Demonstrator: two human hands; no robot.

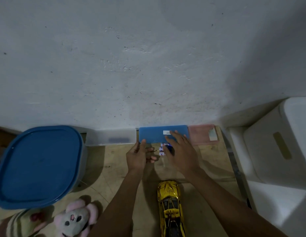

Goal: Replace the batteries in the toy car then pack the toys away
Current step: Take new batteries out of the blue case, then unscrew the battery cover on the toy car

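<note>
Where the batteries [163, 149] lie: on the floor just under the spread fingers of the right hand [180, 152], between the 2 hands and close against the front edge of the blue box [152, 135].
Step in hand: probably picking up cells for the car. Pinch 1 at a time across its middle so the others do not roll, and note the + end before lifting.
Batteries' look: small round cells side by side, in white wrappers with red and blue print. The count is unclear under the fingers.
Right hand's grip: fingers straight and spread, holding nothing, with the tips over the box.
Left hand [139, 156]: relaxed, nothing pinched, thumb at the box's front edge.
Toy car [171, 206]: gold, on its wheels, nearer the person than both hands, between the forearms.
Plush toys [75, 218]: well out past the left hand, beside the blue-lidded tub [37, 166].
</note>
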